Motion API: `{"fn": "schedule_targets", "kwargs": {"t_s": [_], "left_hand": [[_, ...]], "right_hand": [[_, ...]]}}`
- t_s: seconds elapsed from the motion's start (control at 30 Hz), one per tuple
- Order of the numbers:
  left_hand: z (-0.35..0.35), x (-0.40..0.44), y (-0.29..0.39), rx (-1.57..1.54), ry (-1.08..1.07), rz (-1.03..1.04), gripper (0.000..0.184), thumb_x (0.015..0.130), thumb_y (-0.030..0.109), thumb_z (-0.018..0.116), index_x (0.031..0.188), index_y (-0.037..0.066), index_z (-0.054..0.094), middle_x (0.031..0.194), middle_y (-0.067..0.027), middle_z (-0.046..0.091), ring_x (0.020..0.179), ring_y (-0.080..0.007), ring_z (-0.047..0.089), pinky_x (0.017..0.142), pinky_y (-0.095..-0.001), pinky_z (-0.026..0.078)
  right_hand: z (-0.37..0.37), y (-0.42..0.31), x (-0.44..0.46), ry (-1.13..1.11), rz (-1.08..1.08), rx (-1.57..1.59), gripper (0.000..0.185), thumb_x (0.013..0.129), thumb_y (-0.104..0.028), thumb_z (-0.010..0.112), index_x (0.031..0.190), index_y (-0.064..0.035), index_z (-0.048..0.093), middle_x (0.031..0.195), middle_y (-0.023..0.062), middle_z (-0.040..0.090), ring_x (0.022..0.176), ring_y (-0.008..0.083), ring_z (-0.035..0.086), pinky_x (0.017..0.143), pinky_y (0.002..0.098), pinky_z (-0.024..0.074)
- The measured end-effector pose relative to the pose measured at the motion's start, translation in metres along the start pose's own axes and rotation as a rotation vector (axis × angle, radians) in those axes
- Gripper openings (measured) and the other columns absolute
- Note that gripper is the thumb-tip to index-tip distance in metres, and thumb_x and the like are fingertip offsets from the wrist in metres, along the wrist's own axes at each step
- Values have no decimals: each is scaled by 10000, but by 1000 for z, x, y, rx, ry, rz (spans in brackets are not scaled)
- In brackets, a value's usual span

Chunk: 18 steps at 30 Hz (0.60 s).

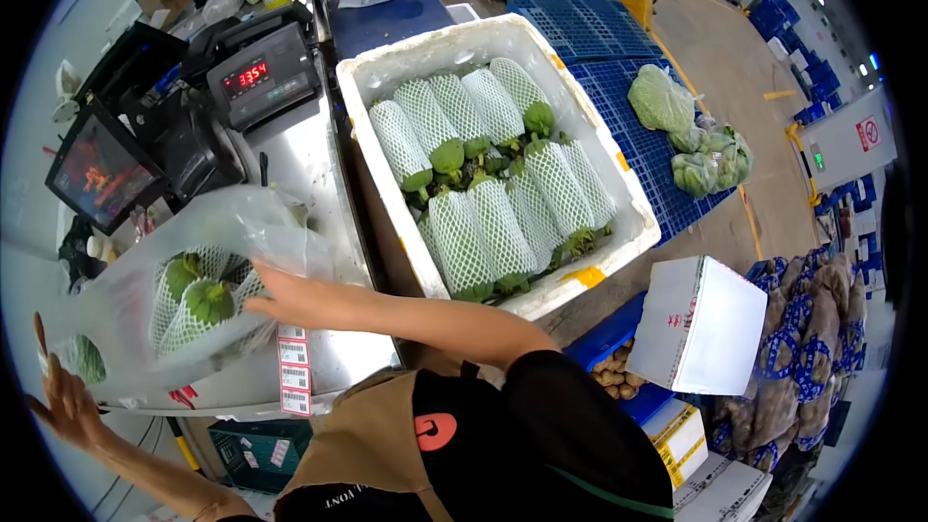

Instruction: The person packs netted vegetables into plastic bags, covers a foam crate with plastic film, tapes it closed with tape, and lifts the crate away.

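The clear plastic bag [237, 217] lies on the metal counter [353, 367], its long side slanting between the hands. The right hand [282, 296] is nearer the vegetables [209, 302] inside, fingers at the plastic; I cannot tell whether they grip. The left hand [68, 404] spreads its fingers beside the other end. Rounded green tips show through, wrapped in white netting.

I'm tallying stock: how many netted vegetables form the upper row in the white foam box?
5: the first vegetable at the left end, then the second, third and fourth side by side, and the fifth at the right end. More may be hidden underneath.
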<state>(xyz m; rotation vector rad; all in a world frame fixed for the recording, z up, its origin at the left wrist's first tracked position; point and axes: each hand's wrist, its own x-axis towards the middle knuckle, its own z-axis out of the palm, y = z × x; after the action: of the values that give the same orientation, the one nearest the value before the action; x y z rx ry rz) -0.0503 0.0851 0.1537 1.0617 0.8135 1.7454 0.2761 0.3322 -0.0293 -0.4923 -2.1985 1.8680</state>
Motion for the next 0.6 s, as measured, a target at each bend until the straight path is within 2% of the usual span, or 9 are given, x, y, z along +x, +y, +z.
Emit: {"fn": "schedule_targets", "kwargs": {"t_s": [0.03, 0.1, 0.13, 0.17, 0.23, 0.33, 0.37, 0.4, 0.6], "left_hand": [[1, 1, 1, -4, -5, -26, 732, 937, 378, 480, 1337, -177, 219, 855, -88, 453, 605, -93, 287, 454, -230, 250], [-5, -7, 3, 41, 115, 46, 677, 940, 351, 480, 1316, -173, 274, 855, -100, 480, 586, -98, 286, 453, -232, 259], [-7, -12, 3, 66, 176, 79, 650, 942, 337, 480, 1306, -171, 302, 855, -105, 493, 576, -100, 286, 453, -232, 263], [-11, -7, 6, 58, 37, 34, 609, 948, 312, 476, 1303, -158, 319, 866, -115, 514, 561, -98, 285, 453, -229, 272], [3, 7, -2, 30, 31, -10, 770, 890, 406, 522, 1342, -118, 185, 895, -120, 524, 580, -123, 327, 482, -253, 308], [37, 30, -21, -18, 18, -75, 1046, 804, 547, 591, 1402, -59, -17, 938, -129, 539, 609, -160, 389, 524, -289, 363], [44, 37, -26, -33, 12, -95, 1143, 775, 594, 614, 1422, -39, -84, 952, -132, 544, 618, -172, 410, 538, -301, 381], [49, 42, -29, 49, 41, -82, 1124, 791, 574, 608, 1419, -42, -91, 950, -132, 547, 614, -157, 406, 474, -257, 349], [32, 73, -31, 79, 197, -34, 1074, 816, 560, 579, 1418, -55, -63, 865, -120, 565, 578, -148, 396, 499, -270, 350]], "right_hand": [[-20, -11, -11, -165, 162, -67, 485, 858, -257, 547, 1193, 60, 398, 1180, 293, 460, 1128, 362, 475, 899, 447, 398], [-6, 37, -27, -235, -296, -519, 391, 809, -200, 584, 1070, 63, 462, 1079, 204, 512, 1027, 325, 520, 831, 419, 426], [-9, 35, -47, -212, -413, -577, 382, 788, -169, 604, 1067, 57, 472, 1057, 183, 507, 1000, 320, 519, 823, 406, 429], [-19, 30, -70, -189, -530, -633, 379, 767, -138, 624, 1063, 51, 481, 1035, 162, 502, 974, 315, 519, 815, 393, 432], [-38, 26, -95, -280, -499, -338, 367, 746, -90, 651, 1049, 41, 489, 1070, 157, 477, 973, 313, 508, 817, 388, 430], [-55, 40, -101, -132, -587, -231, 380, 753, -84, 654, 1068, 36, 479, 1071, 155, 449, 964, 304, 497, 826, 386, 424], [-61, 44, -101, -146, -546, -174, 375, 752, -80, 656, 1063, 33, 479, 1067, 153, 447, 965, 306, 497, 828, 384, 424], [-67, 48, -101, -158, -506, -117, 371, 751, -77, 658, 1058, 30, 479, 1062, 152, 446, 966, 308, 497, 831, 382, 425], [-94, 79, -86, -42, -432, -88, 351, 730, -82, 680, 1013, 5, 492, 1053, 147, 450, 961, 323, 519, 810, 390, 436]]}}
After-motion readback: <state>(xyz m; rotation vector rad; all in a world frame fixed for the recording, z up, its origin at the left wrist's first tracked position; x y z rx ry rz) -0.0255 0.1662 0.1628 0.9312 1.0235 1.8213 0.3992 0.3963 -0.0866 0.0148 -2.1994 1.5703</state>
